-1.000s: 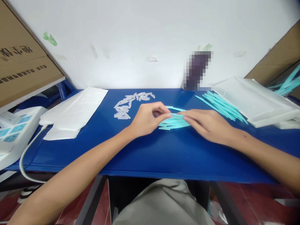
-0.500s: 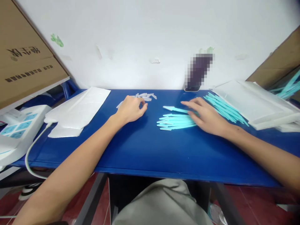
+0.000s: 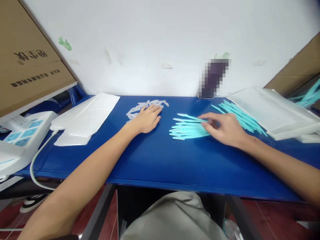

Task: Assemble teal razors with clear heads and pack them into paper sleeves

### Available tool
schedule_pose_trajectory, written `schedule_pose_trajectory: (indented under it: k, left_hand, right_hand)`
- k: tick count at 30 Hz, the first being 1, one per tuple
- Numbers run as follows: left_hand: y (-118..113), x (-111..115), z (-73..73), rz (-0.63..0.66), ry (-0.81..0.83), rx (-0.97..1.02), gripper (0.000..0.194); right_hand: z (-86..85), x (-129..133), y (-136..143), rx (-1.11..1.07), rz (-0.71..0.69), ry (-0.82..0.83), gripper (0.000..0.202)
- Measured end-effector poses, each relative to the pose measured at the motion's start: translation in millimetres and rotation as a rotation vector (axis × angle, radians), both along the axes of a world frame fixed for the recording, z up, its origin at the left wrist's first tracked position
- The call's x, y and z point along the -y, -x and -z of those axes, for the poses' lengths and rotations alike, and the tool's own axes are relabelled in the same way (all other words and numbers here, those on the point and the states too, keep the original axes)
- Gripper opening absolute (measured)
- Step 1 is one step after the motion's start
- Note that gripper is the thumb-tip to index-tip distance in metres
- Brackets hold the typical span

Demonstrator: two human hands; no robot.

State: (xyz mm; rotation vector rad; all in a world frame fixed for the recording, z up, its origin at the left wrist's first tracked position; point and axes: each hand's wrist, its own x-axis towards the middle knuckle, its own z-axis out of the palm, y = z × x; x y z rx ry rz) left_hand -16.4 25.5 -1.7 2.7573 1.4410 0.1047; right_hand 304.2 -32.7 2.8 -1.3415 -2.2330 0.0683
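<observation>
On the blue table (image 3: 160, 166), my left hand (image 3: 148, 119) lies with fingers spread at the near edge of a scatter of small translucent white pieces (image 3: 135, 110), partly covering them. My right hand (image 3: 221, 126) is closed in a pinch at the right end of a row of turquoise sticks with pale tips (image 3: 187, 130). Its thumb and forefinger meet around the end of an upper stick. Behind that hand lies a second, slanting pile of turquoise sticks (image 3: 243, 115).
White sheets or bags (image 3: 87, 115) and a white power strip (image 3: 27, 133) with a cable lie at the left. Translucent bags (image 3: 277, 113) are at the right. A pixelated dark object (image 3: 213, 78) leans against the wall. Cardboard boxes (image 3: 30, 60) flank both sides.
My left hand has spread its fingers over the white pieces. The fingers of my right hand have closed on a stick end, and another stick now lies at the top of the row.
</observation>
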Motion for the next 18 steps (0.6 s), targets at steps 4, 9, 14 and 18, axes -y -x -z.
schedule_pose_trajectory:
  k: [4, 9, 14, 18]
  left_hand:
    - [-0.9, -0.4, -1.4, 0.089, -0.08, 0.043, 0.05]
    - [-4.5, 2.4, -0.8, 0.147, -0.116, 0.087, 0.048]
    - [-6.8, -3.8, -1.2, -0.008, -0.017, -0.025, 0.06]
    - [-7.4, -6.9, -1.8, 0.003, 0.02, -0.057, 0.057]
  right_hand:
    - [-1.1, -1.0, -0.3, 0.058, -0.189, -0.019, 0.037]
    - [4.8, -3.8, -2.8, 0.188, -0.259, 0.109, 0.049]
    - [7.6, -5.4, -3.8, 0.237, -0.181, 0.181, 0.064]
    - [8.4, -6.2, -4.3, 0.228, -0.199, 0.1, 0.058]
